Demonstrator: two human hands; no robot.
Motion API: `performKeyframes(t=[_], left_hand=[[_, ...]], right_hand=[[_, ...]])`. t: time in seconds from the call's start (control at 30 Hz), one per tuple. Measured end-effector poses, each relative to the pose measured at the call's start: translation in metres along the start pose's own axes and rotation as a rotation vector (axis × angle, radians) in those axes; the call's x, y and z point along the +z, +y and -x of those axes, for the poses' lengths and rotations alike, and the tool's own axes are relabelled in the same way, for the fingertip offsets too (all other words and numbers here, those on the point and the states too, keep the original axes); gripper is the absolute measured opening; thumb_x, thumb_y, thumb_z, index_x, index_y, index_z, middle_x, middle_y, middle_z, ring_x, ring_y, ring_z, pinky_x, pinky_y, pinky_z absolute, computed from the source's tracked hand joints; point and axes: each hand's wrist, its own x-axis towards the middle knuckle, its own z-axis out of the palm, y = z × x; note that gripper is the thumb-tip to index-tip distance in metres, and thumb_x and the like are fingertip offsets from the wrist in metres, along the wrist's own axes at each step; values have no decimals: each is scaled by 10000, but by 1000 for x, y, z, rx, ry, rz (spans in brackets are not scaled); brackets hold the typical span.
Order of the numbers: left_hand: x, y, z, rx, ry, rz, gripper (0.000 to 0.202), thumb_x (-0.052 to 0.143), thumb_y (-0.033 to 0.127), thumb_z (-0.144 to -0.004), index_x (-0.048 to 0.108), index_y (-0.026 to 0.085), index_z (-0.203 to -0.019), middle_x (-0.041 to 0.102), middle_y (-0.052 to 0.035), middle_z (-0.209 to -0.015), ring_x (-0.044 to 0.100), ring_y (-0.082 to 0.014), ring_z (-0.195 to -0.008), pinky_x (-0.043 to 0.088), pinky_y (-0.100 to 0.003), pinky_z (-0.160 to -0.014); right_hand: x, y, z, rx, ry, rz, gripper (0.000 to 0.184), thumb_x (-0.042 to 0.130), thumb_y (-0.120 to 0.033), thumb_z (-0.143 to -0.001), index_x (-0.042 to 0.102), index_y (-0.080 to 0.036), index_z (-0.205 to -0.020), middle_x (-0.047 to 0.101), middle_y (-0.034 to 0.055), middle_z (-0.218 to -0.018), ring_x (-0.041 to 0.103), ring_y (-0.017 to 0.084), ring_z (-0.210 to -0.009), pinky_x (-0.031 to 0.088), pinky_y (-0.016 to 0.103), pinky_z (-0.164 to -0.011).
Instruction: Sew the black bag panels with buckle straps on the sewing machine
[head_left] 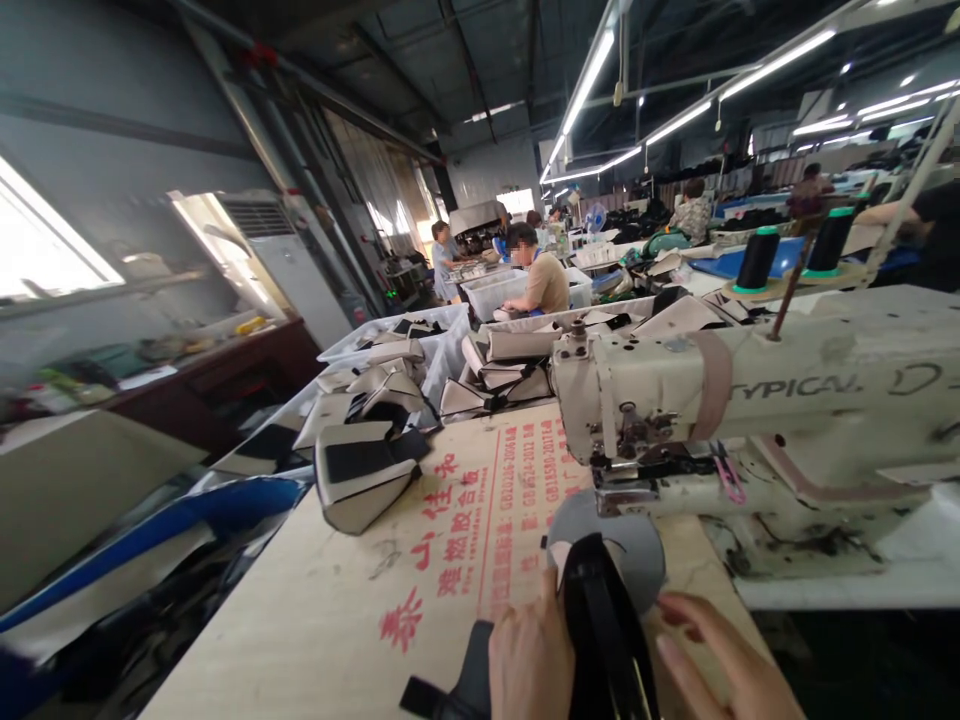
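Observation:
A sewing machine marked "TYPICAL" stands on the right of the plywood table. At its needle end lies a rounded grey fabric panel, partly under the arm, with a bulky black sewn piece on top of it. My left hand is closed on the near left side of the black piece, its fingertips partly hidden. To the right of that piece, my right hand has its fingers apart, close to the grey panel's edge. A dark flap with a black strap extends left from beneath my left hand.
A finished-looking beige and black sewn piece sits on the plywood table. White bins hold similar pieces beyond. Pink-handled snips hang on the machine. A blue-rimmed container stands left. Several people work farther back.

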Motion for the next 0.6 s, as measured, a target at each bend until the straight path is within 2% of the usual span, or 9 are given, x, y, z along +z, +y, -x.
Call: performKeyframes(t=[0.07,0.17,0.27,0.33,0.47,0.6], left_hand=[[-1,-3,2,27,-10,1,413,279,216,-878,380,220,-1278,682,-75,-752,646,-250,-725,438,-330,-628],[-6,-12,-1,70,-8,28,437,302,206,-870,351,283,-1297,685,-68,-781,648,-236,-733,440,-296,-596],[-12,-21,-12,112,29,73,420,314,226,-876,374,318,-1282,680,-45,-747,645,-211,-696,445,-274,-588],[-15,-23,-23,200,49,145,388,317,246,-884,420,327,-1250,671,-33,-802,639,-190,-743,460,-265,-632],[-15,-18,-41,411,83,372,346,429,251,-847,499,307,-1181,589,-13,-1090,561,-161,-988,461,-251,-811],[-11,-16,-51,516,58,477,349,468,160,-815,537,263,-1141,590,2,-1121,545,-144,-1017,426,-261,-909]], right_hand=[[17,-26,-24,-154,28,-38,415,411,-328,-836,427,-181,-1223,512,86,-1207,493,196,-1104,455,310,-903],[29,-40,-57,-224,-13,-108,378,338,-234,-866,425,-179,-1230,496,83,-1227,458,177,-1142,400,361,-970],[23,-32,-80,-305,-183,-150,349,337,-240,-886,464,-203,-1209,517,65,-1208,467,167,-1134,372,370,-996],[19,-21,-88,-331,-246,-151,340,338,-265,-894,489,-199,-1192,535,75,-1185,494,177,-1104,391,376,-978],[17,-6,-90,-325,-284,-156,328,349,-300,-898,524,-197,-1156,555,79,-1158,515,187,-1077,408,375,-959],[17,-6,-87,-364,-314,-130,325,356,-291,-900,507,-206,-1175,551,67,-1159,489,180,-1102,388,376,-979]])
